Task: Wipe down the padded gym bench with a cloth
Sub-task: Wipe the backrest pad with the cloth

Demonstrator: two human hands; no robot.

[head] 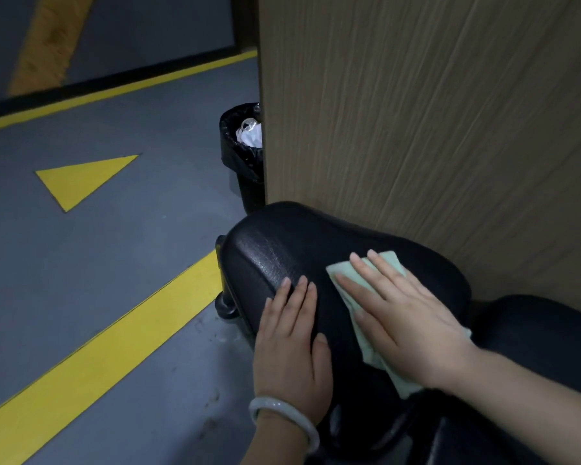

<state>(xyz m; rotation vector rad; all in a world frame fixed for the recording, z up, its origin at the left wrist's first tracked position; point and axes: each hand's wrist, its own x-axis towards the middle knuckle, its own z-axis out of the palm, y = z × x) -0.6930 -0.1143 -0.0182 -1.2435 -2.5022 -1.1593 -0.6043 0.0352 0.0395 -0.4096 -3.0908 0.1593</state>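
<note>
left hand [291, 344]: flat, fingers straight, bracing black bench pad [269, 260], holds nothing
right hand [405, 318]: flat, fingers spread, pressing green cloth [371, 350] on pad top
risk: cloth only pinned, may bunch or slip out under palm
risk: wood panel [433, 112] close behind, knuckles may hit
far: lined trash bin [240, 156]

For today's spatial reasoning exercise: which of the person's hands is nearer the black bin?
Left. The left hand rests on the bench pad's near-left edge, below the black bin; the right hand presses the green cloth farther right.
</note>
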